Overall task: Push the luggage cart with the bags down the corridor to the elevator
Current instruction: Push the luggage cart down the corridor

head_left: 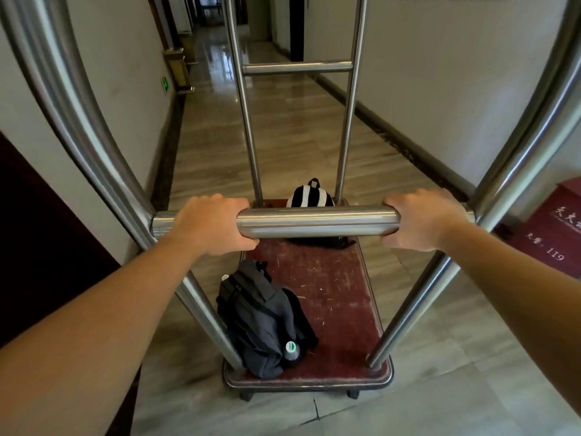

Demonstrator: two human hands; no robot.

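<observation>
Head view: two hands, left and right, wrapped round cart handlebar; two bags: grey backpack, striped bag.

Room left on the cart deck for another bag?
Yes: bare red deck right of the grey backpack, running up to the striped bag at the far end. The near-left corner is crowded by the backpack.

Cart colours
Silver frame, dark red deck; grey backpack, black-white striped bag; beige streaked floor, maroon sign.
</observation>
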